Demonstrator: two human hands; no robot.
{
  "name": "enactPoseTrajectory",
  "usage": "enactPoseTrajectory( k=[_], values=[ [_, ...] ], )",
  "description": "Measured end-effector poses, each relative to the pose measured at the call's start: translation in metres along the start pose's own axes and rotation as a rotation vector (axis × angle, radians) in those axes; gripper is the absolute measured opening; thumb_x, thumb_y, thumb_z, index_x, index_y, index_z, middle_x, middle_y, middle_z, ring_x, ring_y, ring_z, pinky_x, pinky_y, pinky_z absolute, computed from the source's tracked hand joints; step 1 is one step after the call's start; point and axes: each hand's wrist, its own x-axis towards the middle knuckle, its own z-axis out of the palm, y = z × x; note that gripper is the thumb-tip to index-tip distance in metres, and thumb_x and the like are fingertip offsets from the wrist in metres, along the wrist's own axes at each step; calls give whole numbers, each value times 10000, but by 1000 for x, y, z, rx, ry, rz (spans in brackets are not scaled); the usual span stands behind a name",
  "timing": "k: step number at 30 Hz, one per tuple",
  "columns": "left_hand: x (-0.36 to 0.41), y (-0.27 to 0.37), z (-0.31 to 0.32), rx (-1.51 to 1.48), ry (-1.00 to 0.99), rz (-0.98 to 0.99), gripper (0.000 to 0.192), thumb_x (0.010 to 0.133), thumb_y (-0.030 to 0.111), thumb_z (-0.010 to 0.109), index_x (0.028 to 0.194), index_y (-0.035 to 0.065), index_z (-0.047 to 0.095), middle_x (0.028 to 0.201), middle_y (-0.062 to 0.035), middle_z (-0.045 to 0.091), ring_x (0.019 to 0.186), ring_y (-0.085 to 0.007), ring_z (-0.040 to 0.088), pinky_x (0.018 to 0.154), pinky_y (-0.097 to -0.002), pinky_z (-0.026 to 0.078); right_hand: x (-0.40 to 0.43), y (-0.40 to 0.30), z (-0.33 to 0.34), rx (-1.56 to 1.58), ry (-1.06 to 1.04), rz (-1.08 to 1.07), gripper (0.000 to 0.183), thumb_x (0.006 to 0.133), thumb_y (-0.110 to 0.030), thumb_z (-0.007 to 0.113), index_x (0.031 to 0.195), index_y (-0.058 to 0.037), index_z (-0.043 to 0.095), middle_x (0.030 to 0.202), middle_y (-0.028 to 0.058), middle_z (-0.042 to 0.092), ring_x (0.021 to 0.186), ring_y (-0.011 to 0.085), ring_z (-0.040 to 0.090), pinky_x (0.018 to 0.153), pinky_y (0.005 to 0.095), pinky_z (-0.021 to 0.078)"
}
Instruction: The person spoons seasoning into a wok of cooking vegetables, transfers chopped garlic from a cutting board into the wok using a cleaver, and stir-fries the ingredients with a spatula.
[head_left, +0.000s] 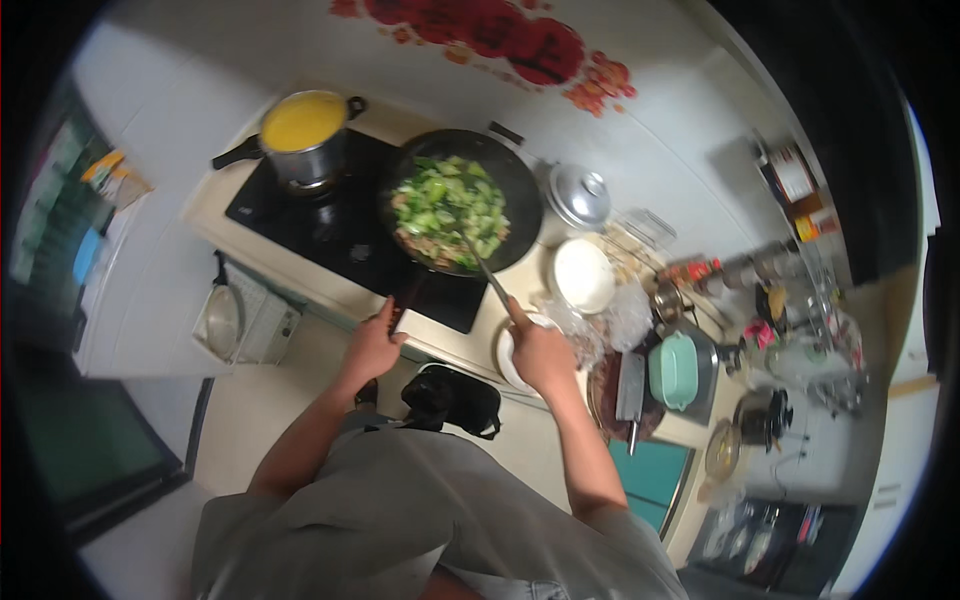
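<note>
My left hand (373, 351) grips the dark long handle (397, 319) of a black wok (521, 217) at the front edge of the cooktop. In the wok lie chopped green vegetables (442, 199), with browned pieces that look like meat (442, 253) along the lower side. My right hand (541, 356) is closed around the handle of a metal spatula (491, 276). Its shaft slants down into the vegetables, which hide the blade. Beneath my right hand, a white bowl (506, 352) stands partly covered on the counter.
On the black cooktop (322, 240), a steel pot (306, 166) of yellow liquid stands left of the wok. To the right are a lidded metal pot (580, 196), a white bowl (583, 276), plastic bags (628, 315), a cleaver (630, 386) on a round board and a green basin (673, 371). An open black bin (454, 397) stands below.
</note>
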Motion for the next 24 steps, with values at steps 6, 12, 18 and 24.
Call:
enactPoseTrajectory(
  k=[6,12,18,24],
  values=[
    [-3,1,-9,-6,-7,-88,792,952,184,741,1647,41,387,1202,-268,734,1117,-436,717,957,-473,560,13,-1,12,-38,-17,83,552,1057,-299,591,1601,-309,500,866,258,749,776,452,743,706,570,594],
    [-1,29,-15,36,-69,-119,812,960,247,737,1655,42,369,1305,-279,704,1198,-443,687,1010,-476,542,-38,10,-7,5,32,127,522,1031,-244,603,1554,-245,590,821,255,747,778,445,755,742,561,611],
    [-3,23,-18,35,-75,-138,813,974,268,728,1663,45,358,1321,-270,702,1200,-441,685,1008,-478,546,-21,-5,-41,-37,-46,163,489,1052,-290,608,1540,-310,594,841,228,756,810,445,749,759,569,601],
    [-5,22,-16,16,-61,-94,819,966,263,730,1659,35,358,1313,-278,701,1194,-457,680,1009,-484,544,26,-9,1,40,-10,106,513,1061,-312,595,1572,-338,550,867,234,760,816,452,749,767,567,604]
  ],
)
